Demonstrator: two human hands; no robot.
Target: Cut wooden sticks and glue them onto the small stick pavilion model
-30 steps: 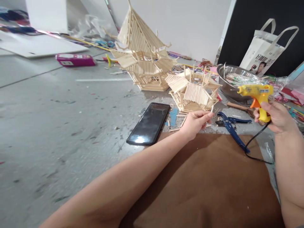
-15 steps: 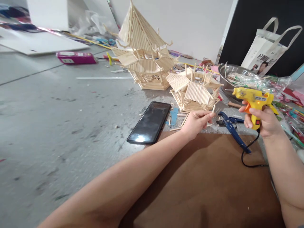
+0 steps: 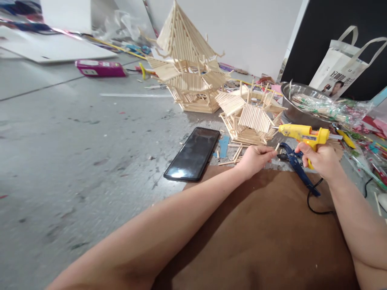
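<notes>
Left hand (image 3: 255,158) pinches a thin, light, snappable stick (image 3: 273,148) at its middle; right hand (image 3: 320,159) grips the glue gun (image 3: 302,135).

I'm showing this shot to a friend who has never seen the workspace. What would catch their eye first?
Probably the tall stick pagoda standing on the grey floor at the back, with a smaller stick model in front of it. Next comes the yellow glue gun in the right hand, its nozzle aimed at the short stick pinched in the left hand. A black phone lies to the left.
</notes>
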